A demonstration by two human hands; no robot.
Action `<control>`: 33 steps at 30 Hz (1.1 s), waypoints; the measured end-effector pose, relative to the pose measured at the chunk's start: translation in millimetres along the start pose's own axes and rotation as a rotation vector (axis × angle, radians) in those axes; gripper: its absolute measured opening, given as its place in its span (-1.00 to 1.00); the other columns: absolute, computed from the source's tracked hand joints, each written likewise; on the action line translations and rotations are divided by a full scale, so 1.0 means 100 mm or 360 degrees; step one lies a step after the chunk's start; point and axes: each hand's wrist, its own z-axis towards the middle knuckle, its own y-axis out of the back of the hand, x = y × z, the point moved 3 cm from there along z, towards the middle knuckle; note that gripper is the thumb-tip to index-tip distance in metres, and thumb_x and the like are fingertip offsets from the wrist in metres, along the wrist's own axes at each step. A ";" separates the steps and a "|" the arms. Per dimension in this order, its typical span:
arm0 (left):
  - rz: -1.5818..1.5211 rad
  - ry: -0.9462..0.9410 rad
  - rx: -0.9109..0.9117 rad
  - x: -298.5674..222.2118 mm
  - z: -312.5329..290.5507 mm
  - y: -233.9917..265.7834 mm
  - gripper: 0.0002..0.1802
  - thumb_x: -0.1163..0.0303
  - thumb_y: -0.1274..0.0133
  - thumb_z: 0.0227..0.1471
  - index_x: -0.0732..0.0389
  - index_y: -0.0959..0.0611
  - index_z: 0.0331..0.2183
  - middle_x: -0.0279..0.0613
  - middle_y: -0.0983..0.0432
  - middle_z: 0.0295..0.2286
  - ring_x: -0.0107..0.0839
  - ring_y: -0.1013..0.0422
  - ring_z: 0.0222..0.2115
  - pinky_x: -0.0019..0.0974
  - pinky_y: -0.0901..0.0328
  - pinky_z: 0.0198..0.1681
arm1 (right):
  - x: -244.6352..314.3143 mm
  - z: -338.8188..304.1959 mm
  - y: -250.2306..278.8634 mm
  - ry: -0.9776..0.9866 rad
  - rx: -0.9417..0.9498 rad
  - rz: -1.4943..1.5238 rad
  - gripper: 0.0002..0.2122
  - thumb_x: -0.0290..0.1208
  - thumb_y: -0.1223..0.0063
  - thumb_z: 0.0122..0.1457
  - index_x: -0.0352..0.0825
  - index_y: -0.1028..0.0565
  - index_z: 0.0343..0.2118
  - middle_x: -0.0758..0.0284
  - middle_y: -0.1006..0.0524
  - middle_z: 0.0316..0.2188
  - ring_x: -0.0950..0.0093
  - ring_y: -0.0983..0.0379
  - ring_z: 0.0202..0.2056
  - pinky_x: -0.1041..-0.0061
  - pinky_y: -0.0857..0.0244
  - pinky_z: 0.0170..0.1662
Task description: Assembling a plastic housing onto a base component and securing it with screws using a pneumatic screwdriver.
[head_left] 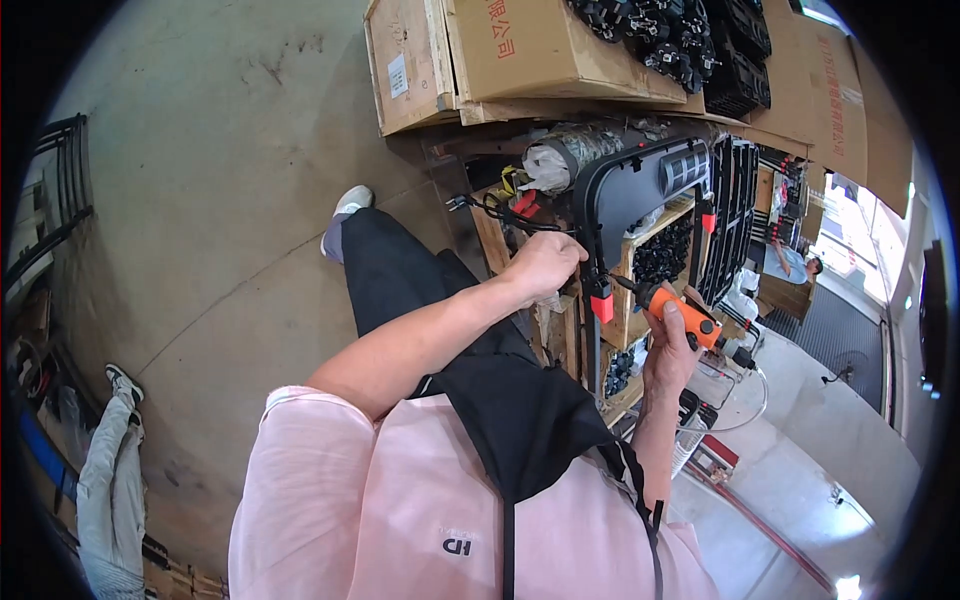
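Note:
A black plastic panel (640,180) with a grille and red end pieces stands at an angle in front of me. My left hand (545,265) is closed, its fingertips pinched together against the panel's lower left edge; what lies between them is hidden. My right hand (668,345) grips an orange power screwdriver (680,315) from below. The tool's dark tip points at the panel's lower end, close to a red block (601,307). A thin clear hose (765,390) hangs from the tool's back end. Black cables (500,210) with a connector run beside my left hand.
Behind the panel stand a wooden crate (408,75) and a cardboard box (520,50) with black parts (645,35) heaped beside it. Wooden bins of small black parts (662,255) sit beneath the panel. One person (795,265) is at the far right; another's legs (112,480) show at left.

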 end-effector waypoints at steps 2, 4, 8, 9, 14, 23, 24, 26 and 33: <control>0.0124 -0.0096 -0.0055 -0.06 -0.03 -0.05 -0.64 0.44 0.10 0.27 0.44 -0.65 -0.03 -0.33 -0.46 -0.48 -0.59 -0.33 -0.54 -0.42 -0.26 -0.50 | -0.01 -0.02 0.00 0.0007 -0.0003 0.0026 -0.47 -0.51 -0.30 0.23 -0.39 -0.34 0.22 -0.05 -0.55 0.09 0.25 -0.58 0.05 0.29 -0.58 0.09; 0.0251 -0.0190 -0.0067 -0.13 -0.03 -0.08 -0.59 0.48 0.11 0.22 0.46 -0.62 0.02 -0.32 -0.46 -0.50 -0.56 -0.33 -0.55 -0.41 -0.26 -0.50 | -0.01 -0.03 -0.01 0.0009 -0.0004 0.0055 -0.47 -0.52 -0.32 0.20 -0.42 -0.35 0.21 -0.07 -0.55 0.08 0.23 -0.58 0.06 0.25 -0.56 0.12; 0.0143 -0.0092 0.0009 -0.16 0.07 -0.14 -0.58 0.49 0.11 0.19 0.44 -0.62 0.02 -0.33 -0.46 -0.52 -0.58 -0.31 -0.56 -0.43 -0.23 -0.52 | 0.01 -0.02 0.02 0.0124 0.0051 0.0004 -0.47 -0.53 -0.29 0.22 -0.43 -0.33 0.22 -0.05 -0.55 0.07 0.24 -0.58 0.05 0.27 -0.55 0.12; 0.0150 -0.0098 0.0014 -0.17 0.10 -0.15 -0.58 0.49 0.11 0.19 0.44 -0.62 0.02 -0.33 -0.46 -0.52 -0.58 -0.31 -0.56 -0.43 -0.23 -0.52 | 0.01 -0.01 0.04 0.0152 0.0065 -0.0016 -0.47 -0.53 -0.26 0.25 -0.43 -0.31 0.25 -0.03 -0.54 0.09 0.25 -0.59 0.04 0.30 -0.59 0.07; -0.0059 -0.0034 0.0005 -0.22 0.15 -0.14 -0.69 0.47 0.05 0.19 0.39 -0.64 -0.10 -0.35 -0.44 -0.50 -0.62 -0.29 -0.56 -0.48 -0.20 -0.54 | 0.04 0.03 0.05 0.0220 0.0117 -0.0081 -0.46 -0.51 -0.28 0.24 -0.43 -0.33 0.24 -0.03 -0.55 0.08 0.27 -0.58 0.05 0.33 -0.57 0.07; -0.0144 -0.0137 0.0023 -0.06 0.23 -0.14 -0.69 0.44 0.03 0.24 0.44 -0.63 -0.08 -0.32 -0.47 -0.46 -0.60 -0.31 -0.54 -0.47 -0.20 -0.55 | 0.13 -0.01 -0.04 0.0184 0.0130 -0.0113 -0.47 -0.48 -0.31 0.21 -0.45 -0.37 0.21 -0.03 -0.58 0.05 0.29 -0.56 0.06 0.30 -0.47 0.17; -0.0072 -0.0152 0.0043 -0.07 0.23 -0.15 -0.68 0.43 0.02 0.24 0.44 -0.64 -0.08 -0.31 -0.48 -0.46 -0.60 -0.31 -0.54 -0.47 -0.21 -0.54 | 0.14 -0.02 -0.05 0.0190 0.0132 -0.0114 -0.47 -0.48 -0.31 0.21 -0.45 -0.37 0.21 -0.03 -0.58 0.05 0.29 -0.56 0.06 0.30 -0.47 0.17; -0.0041 -0.0149 0.0026 -0.07 0.22 -0.13 -0.68 0.43 0.02 0.25 0.43 -0.64 -0.07 -0.31 -0.48 -0.46 -0.60 -0.32 -0.53 -0.46 -0.23 -0.52 | 0.13 -0.03 -0.07 0.0199 0.0132 -0.0180 -0.48 -0.48 -0.30 0.21 -0.45 -0.38 0.20 -0.02 -0.58 0.05 0.29 -0.56 0.06 0.29 -0.43 0.20; 0.0061 -0.0184 -0.0008 -0.08 0.24 -0.11 -0.67 0.40 0.02 0.26 0.41 -0.65 -0.07 -0.32 -0.48 -0.45 -0.57 -0.33 -0.50 -0.44 -0.26 -0.47 | 0.14 -0.07 -0.12 0.0327 0.0198 -0.0192 -0.49 -0.51 -0.33 0.19 -0.45 -0.39 0.18 0.00 -0.59 0.04 0.30 -0.55 0.07 0.27 -0.32 0.28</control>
